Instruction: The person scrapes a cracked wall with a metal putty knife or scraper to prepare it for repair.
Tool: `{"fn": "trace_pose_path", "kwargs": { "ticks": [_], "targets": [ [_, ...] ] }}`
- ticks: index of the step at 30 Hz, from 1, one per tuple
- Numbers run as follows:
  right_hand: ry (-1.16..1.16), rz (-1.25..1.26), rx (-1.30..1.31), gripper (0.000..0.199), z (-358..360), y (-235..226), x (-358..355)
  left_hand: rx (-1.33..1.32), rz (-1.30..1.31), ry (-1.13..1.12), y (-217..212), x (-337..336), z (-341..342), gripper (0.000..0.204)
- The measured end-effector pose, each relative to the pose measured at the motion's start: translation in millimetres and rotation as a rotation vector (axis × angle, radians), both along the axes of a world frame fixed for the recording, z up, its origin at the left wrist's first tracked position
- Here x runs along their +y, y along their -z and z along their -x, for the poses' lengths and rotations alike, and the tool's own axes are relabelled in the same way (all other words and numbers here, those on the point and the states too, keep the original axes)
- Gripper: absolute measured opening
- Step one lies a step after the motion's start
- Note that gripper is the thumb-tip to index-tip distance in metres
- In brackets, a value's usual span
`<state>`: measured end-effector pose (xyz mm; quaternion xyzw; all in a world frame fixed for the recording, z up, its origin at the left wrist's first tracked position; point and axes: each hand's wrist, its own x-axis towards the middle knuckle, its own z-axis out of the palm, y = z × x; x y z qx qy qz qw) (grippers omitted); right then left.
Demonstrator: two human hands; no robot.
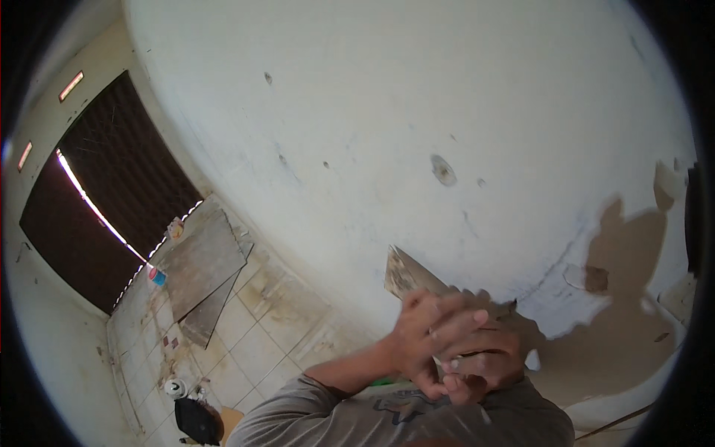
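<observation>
My left hand and my right hand are pressed together in front of my chest. Their fingers are bent, overlapping and slightly blurred. Whether anything small lies between the palms is hidden. Just beyond them, the pointed end of a grey-brown board shows close to the wall, and my hands cover the rest of it.
A pale, chipped wall rises ahead, with shadows at its right. Flat grey sheets lie on the tiled floor at left, by a blue-and-red can. Dark folding doors stand beyond. A black object is at lower left.
</observation>
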<state>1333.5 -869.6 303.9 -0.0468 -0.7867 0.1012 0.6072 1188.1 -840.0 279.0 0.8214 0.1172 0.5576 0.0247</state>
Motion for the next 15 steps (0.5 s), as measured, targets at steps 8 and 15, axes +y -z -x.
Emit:
{"fn": "trace_pose_path", "kwargs": {
  "ticks": [8, 15],
  "targets": [
    [0.626, -0.463, 0.484, 0.025, -49.2, 50.3, -23.3, -0.256, -0.142, -0.020, -23.5, 6.0, 23.1, 0.057],
    [0.801, -0.573, 0.518, 0.021, -36.8, 55.1, -3.0, -0.496, -0.502, 0.010, -57.2, -5.8, 7.6, 0.058]
  ]
}}
